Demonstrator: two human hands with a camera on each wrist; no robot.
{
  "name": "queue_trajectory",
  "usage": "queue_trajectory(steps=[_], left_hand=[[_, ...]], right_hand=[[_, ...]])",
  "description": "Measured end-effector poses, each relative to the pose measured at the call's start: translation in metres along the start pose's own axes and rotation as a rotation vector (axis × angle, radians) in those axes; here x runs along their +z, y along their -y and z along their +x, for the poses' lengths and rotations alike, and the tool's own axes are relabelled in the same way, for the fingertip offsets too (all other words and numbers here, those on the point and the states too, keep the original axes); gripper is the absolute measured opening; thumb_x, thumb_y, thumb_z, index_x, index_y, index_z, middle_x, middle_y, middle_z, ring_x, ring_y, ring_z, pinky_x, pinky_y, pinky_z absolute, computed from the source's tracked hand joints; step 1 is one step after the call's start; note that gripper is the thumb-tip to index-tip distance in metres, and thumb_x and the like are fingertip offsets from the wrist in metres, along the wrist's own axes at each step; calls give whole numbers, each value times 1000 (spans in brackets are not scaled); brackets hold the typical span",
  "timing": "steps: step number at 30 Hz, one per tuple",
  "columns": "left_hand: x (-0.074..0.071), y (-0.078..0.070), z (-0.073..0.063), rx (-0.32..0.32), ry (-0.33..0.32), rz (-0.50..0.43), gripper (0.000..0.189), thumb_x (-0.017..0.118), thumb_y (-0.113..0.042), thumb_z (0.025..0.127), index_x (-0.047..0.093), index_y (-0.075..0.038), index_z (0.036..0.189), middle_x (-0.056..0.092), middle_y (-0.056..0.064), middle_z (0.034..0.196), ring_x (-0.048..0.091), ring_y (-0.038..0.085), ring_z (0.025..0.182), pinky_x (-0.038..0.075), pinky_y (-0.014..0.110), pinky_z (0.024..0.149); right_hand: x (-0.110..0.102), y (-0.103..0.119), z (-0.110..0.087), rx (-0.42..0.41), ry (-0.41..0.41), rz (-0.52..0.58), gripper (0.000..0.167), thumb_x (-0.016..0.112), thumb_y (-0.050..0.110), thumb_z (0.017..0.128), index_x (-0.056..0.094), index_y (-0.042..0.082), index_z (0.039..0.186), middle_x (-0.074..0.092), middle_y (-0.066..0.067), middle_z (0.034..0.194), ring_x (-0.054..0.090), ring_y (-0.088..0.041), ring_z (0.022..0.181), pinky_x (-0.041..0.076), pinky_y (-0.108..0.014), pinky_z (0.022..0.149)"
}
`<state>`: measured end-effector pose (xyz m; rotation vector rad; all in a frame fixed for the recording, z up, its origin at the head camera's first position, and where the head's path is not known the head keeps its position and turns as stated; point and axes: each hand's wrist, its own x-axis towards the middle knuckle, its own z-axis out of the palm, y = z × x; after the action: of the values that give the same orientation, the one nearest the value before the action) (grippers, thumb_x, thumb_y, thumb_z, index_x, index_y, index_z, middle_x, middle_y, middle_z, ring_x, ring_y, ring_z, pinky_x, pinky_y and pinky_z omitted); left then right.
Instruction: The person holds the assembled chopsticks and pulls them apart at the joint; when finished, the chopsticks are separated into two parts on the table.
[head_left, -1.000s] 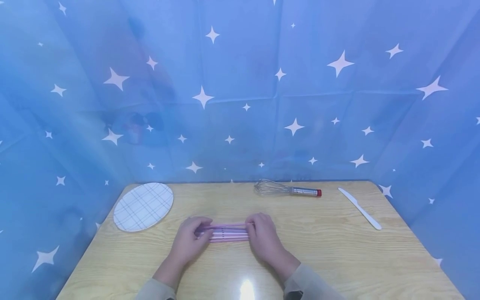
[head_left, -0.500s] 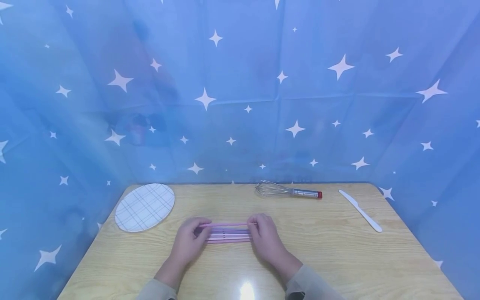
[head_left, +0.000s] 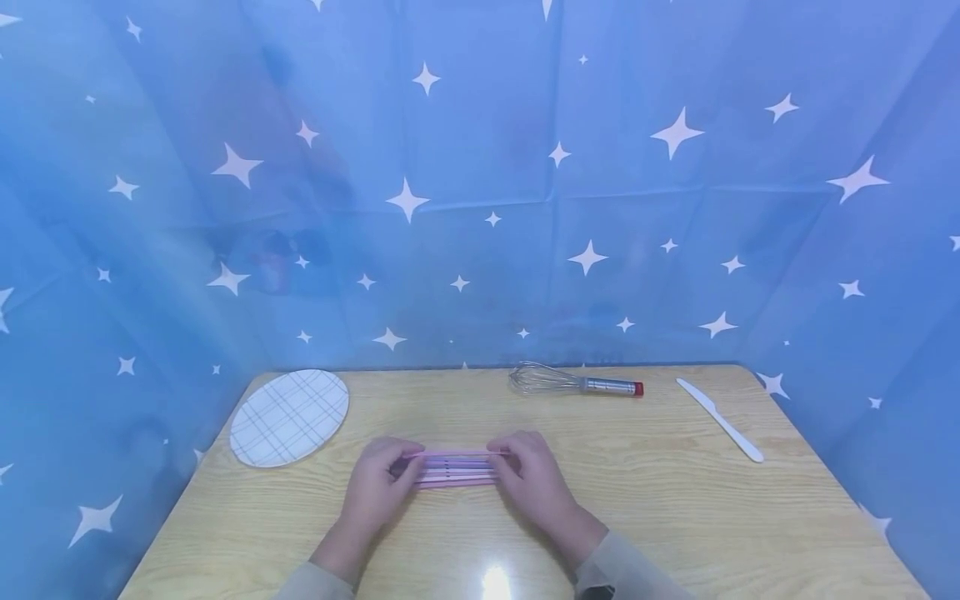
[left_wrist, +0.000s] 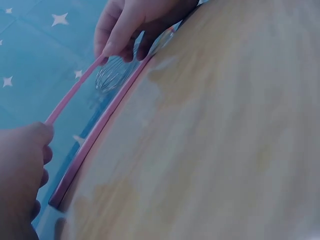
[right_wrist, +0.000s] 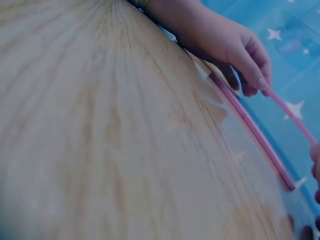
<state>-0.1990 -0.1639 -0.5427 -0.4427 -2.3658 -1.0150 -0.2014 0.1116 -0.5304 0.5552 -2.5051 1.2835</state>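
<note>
A slim pink stick (head_left: 456, 452) spans the space between my hands, raised off the table. With thumb and fingertips, my left hand (head_left: 377, 482) pinches its left end. My right hand (head_left: 534, 483) pinches the other end; both grips show in the left wrist view, where the raised stick (left_wrist: 75, 91) runs from hand to hand. Beneath lie several similar sticks (head_left: 455, 477), pink, purple and white, side by side on the table, small dark marks at their middles. My hands hide their ends in the head view. The nearest pink stick (right_wrist: 252, 130) appears full length in the right wrist view.
A round white plaid mat or plate (head_left: 290, 418) lies at the table's back left. Near the back edge is a wire whisk (head_left: 573, 382) with a red-tipped handle. A white knife (head_left: 720, 419) lies on the right. Star-patterned blue cloth (head_left: 480, 167) hangs behind the wooden table (head_left: 712, 517).
My right hand has shifted slightly left along the pink stick, so less of it shows between the hands. The left hand stays nearly in place. Mat, whisk and knife lie where they were.
</note>
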Motion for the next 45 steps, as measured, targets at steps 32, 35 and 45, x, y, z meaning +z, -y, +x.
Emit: queue_trajectory(steps=[32,35,45], left_hand=[[43,-45,-4,181,27,140,12,88,-24,89,80,-21,96,73,-12,93,65,8,90,57,33,82],[51,-50,-1,161,30,189,11,87,-27,90,80,-21,96,73,-12,93,66,9,90,57,35,83],[76,-69,10,188,35,224,11,86,-27,90,81,-19,95,76,-6,91,70,16,87,59,38,85]], right_hand=[[-55,-35,-23,-70,-34,-110,14,85,14,92,81,19,105,68,22,99,57,-5,99,52,-36,89],[-60,-39,-25,-47,-32,-124,14,84,16,93,81,22,105,67,25,99,56,-4,99,52,-36,89],[-83,-56,-29,2,-53,-178,13,83,17,94,81,23,106,66,22,99,56,-6,101,53,-40,90]])
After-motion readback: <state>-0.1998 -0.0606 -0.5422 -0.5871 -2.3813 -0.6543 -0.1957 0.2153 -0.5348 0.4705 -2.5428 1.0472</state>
